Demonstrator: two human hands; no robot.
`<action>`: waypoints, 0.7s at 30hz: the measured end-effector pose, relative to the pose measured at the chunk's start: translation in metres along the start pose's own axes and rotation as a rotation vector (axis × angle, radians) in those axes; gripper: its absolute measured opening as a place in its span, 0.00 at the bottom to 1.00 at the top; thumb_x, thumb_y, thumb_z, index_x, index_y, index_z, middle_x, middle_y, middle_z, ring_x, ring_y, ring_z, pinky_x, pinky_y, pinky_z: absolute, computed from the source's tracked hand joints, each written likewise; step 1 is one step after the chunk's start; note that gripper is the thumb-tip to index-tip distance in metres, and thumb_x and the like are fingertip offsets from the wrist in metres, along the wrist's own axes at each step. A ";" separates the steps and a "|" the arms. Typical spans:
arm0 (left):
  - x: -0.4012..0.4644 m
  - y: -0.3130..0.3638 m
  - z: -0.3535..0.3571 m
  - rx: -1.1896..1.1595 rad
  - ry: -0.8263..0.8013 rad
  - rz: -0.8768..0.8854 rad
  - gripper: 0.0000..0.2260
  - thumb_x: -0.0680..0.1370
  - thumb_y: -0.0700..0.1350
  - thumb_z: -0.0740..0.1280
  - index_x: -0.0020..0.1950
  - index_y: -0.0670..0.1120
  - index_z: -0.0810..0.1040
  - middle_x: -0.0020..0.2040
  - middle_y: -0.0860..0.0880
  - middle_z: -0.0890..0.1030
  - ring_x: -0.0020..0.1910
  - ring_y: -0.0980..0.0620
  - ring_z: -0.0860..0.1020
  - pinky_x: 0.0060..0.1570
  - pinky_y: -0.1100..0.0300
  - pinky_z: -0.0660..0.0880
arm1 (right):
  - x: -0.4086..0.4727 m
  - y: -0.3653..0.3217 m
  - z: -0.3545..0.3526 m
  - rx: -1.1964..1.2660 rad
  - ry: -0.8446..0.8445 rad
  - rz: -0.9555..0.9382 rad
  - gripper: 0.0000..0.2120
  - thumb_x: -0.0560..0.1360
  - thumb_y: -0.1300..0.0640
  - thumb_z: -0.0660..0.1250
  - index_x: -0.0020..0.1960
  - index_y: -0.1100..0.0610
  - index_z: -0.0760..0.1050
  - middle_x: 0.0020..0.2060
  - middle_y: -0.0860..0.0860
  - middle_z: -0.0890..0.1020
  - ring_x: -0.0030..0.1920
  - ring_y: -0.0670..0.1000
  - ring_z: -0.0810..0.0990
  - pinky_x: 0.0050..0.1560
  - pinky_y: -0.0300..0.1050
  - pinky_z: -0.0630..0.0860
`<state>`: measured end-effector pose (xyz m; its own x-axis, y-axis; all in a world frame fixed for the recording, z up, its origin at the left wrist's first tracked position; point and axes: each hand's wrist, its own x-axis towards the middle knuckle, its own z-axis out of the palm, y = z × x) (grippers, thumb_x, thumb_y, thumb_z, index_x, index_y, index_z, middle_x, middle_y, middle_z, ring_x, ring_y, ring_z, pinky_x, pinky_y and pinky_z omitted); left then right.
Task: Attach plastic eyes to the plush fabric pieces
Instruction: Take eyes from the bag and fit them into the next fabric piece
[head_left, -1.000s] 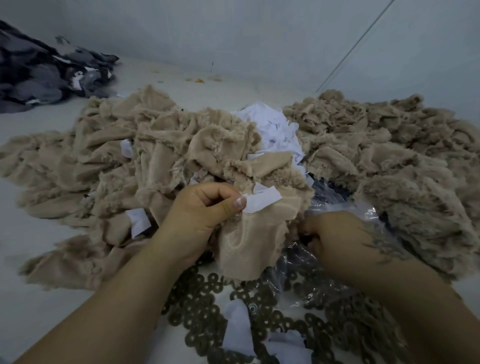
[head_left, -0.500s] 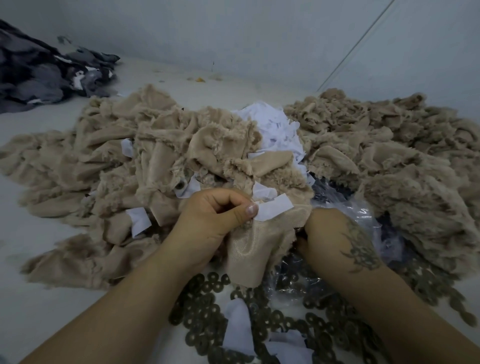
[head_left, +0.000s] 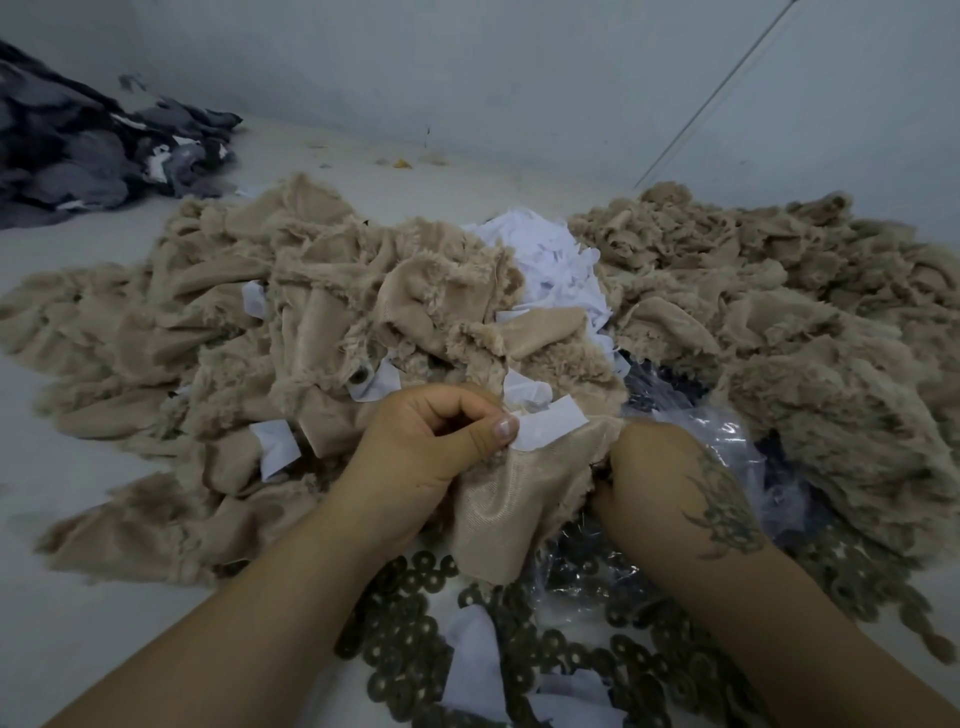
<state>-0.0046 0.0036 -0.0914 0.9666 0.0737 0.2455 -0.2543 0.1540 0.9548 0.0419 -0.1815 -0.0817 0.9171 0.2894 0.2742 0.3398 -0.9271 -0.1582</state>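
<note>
Both hands clamped one beige plush fabric piece (head_left: 498, 499): left hand (head_left: 426, 447) pinched its white-tabbed top edge, right hand (head_left: 660, 467) its right edge; bare pale floor (head_left: 78, 623) lay near left.

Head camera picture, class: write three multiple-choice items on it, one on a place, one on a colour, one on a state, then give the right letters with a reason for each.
1. Where does the dark grey fabric pile lie?
A. far left, by the wall
B. under the right hand
C. on the white scraps

2. What colour is the plush piece held between the hands?
A. red
B. beige
C. green

3. What is the left hand doing?
A. lying flat and open on the table
B. pinching the plush piece and a white tag
C. holding scissors

Key:
1 A: the pile sits at the far left edge, apart from the beige heaps.
2 B: its smooth backing is beige, like the heaps around it.
3 B: the thumb presses the tag's end against the curled fingers.
</note>
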 end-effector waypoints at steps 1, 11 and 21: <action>0.000 0.000 0.000 0.001 0.003 0.002 0.04 0.68 0.48 0.75 0.37 0.49 0.85 0.38 0.51 0.84 0.40 0.56 0.80 0.43 0.65 0.76 | 0.000 -0.002 -0.004 0.035 -0.043 0.028 0.21 0.72 0.62 0.72 0.28 0.55 0.63 0.32 0.56 0.80 0.36 0.59 0.81 0.27 0.37 0.55; 0.000 0.001 0.001 -0.125 0.062 -0.016 0.06 0.66 0.50 0.74 0.35 0.49 0.84 0.40 0.50 0.84 0.40 0.55 0.80 0.43 0.63 0.78 | -0.005 -0.015 -0.045 1.398 -0.388 0.343 0.05 0.74 0.70 0.69 0.49 0.71 0.78 0.42 0.64 0.86 0.38 0.55 0.85 0.36 0.45 0.84; 0.001 0.002 0.002 -0.178 0.078 -0.058 0.07 0.65 0.50 0.75 0.36 0.47 0.84 0.40 0.48 0.83 0.40 0.52 0.80 0.43 0.62 0.78 | -0.008 -0.022 -0.032 1.875 -0.639 0.524 0.16 0.74 0.66 0.64 0.61 0.65 0.80 0.55 0.63 0.84 0.56 0.62 0.84 0.55 0.55 0.81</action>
<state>-0.0043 0.0023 -0.0894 0.9761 0.1348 0.1704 -0.2065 0.3319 0.9204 0.0206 -0.1711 -0.0502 0.7637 0.5439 -0.3478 -0.5535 0.2742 -0.7864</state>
